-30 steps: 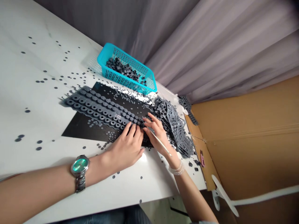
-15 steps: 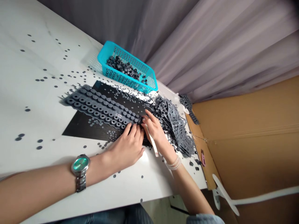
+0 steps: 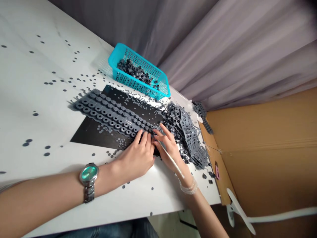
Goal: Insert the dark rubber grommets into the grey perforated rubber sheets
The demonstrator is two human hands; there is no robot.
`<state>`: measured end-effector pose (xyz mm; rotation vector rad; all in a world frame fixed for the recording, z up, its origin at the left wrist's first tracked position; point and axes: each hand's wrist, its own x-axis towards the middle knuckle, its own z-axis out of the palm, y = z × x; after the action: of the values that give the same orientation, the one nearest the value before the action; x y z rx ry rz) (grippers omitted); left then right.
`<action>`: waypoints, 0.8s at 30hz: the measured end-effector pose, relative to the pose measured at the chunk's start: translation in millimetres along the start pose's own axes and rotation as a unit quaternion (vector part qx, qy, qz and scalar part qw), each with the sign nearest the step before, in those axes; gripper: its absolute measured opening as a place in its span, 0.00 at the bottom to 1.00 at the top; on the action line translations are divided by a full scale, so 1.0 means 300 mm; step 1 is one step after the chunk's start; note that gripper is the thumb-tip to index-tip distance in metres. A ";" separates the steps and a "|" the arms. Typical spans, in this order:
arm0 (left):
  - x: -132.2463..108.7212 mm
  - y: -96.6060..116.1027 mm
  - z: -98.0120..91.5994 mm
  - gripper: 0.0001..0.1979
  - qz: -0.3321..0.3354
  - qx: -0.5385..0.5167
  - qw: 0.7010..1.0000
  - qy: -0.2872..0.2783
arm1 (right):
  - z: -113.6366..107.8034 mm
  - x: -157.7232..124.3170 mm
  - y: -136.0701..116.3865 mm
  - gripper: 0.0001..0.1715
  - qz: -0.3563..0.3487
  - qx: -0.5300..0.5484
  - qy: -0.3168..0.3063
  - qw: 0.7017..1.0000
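A long grey rubber sheet of moulded rings (image 3: 111, 114) lies across a black mat (image 3: 99, 132) on the white table (image 3: 37, 76). My left hand (image 3: 137, 155), with a watch on its wrist, rests flat on the sheet's near end, fingers stretched out and pressing it down. My right hand (image 3: 169, 145) is closed round a thin pale stick (image 3: 170, 158), whose tip meets the sheet right beside my left fingertips. A heap of used grey sheets (image 3: 188, 132) lies just behind my right hand.
A turquoise basket (image 3: 138, 71) holding several dark rings stands at the table's back edge. Small dark discs are scattered over the tabletop. A grey curtain hangs behind. To the right stands a cardboard box (image 3: 262, 145), with a white stand foot (image 3: 240, 211) below it.
My right hand swung the stick upright half a second ago and has now laid it back along the wrist. The view has shifted slightly right. My left hand has stayed on the sheet.
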<state>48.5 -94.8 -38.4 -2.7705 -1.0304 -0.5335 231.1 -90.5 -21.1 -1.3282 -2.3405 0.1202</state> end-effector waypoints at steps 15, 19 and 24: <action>-0.001 -0.006 -0.015 0.31 0.003 -0.008 1.000 -0.023 | 0.006 0.088 0.078 0.11 -0.065 -0.057 -0.014 0.996; -0.001 -0.006 -0.014 0.32 0.004 -0.002 1.000 -0.028 | -0.007 0.109 0.106 0.12 0.033 -0.050 0.060 0.996; 0.000 -0.001 -0.012 0.31 0.007 0.009 1.000 -0.016 | -0.004 0.083 0.061 0.10 0.017 -0.017 0.013 1.000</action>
<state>47.2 -95.5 -35.1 -2.7778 -1.0171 -0.4775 235.1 -60.2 -17.0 -1.3780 -2.3090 0.0741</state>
